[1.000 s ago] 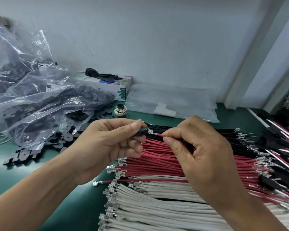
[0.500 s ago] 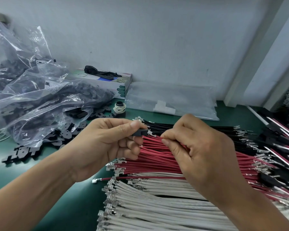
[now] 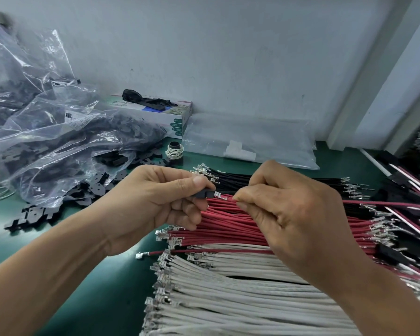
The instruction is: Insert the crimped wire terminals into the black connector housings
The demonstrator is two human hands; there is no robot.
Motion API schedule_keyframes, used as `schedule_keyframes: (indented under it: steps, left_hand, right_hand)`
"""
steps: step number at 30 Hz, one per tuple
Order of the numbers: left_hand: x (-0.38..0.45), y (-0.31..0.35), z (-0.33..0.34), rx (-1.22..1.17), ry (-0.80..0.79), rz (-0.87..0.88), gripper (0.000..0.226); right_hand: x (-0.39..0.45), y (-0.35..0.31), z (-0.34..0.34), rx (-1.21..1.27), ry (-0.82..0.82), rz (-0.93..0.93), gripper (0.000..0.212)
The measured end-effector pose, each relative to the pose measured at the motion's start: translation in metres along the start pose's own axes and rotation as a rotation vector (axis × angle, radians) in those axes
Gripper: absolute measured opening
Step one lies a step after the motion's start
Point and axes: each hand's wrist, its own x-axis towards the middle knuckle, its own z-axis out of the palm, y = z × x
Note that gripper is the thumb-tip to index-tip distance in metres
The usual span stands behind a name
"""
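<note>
- The left hand (image 3: 155, 204) pinches a small black plug shell (image 3: 203, 194) between thumb on top and curled fingers beneath, just left of the middle of the view.
- The shell is a short, dark, matte block; its open end faces three o'clock, and most of it is hidden by the thumb.
- The right hand (image 3: 289, 214) pinches a red wire (image 3: 386, 203) between thumb and forefinger, the other fingers curled in; the wire's far length trails off toward three o'clock.
- The wire's silver metal tip (image 3: 220, 195) lies between the two hands, touching the shell's open end; how far it sits inside cannot be told.
- Below the hands, from three to six o'clock, lie rows of cut wires on the green table (image 3: 102, 299): black wires (image 3: 233, 177) farthest, a pile of red wires (image 3: 228, 229) in the middle, white wires (image 3: 228, 299) nearest, all with bright metal tips.
- One loose red wire (image 3: 204, 252) lies across the gap between the red and white rows.
- At nine to ten o'clock, clear plastic bags (image 3: 58, 141) hold black parts, some spilled on the table.
- At twelve o'clock stand a cardboard box (image 3: 177, 117) and a flat clear bag (image 3: 252, 139); a small spool (image 3: 174, 150) sits between them.
</note>
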Motion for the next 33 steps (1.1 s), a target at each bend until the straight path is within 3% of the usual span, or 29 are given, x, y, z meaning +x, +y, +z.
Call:
schedule_keyframes:
  steps: [10,26,33]
  left_hand:
    - [0.0,-0.002,0.004,-0.024,0.023,0.071,0.033]
    - [-0.002,-0.001,0.009,-0.09,-0.016,-0.023,0.032]
    - [-0.002,-0.01,0.015,0.061,0.079,0.1,0.035]
  right_hand:
    - [0.0,0.003,-0.005,0.128,0.002,0.067,0.016]
    - [0.0,-0.002,-0.006,0.009,0.01,-0.023,0.015]
    - [-0.002,-0.015,0.007,0.212,-0.048,0.221,0.009]
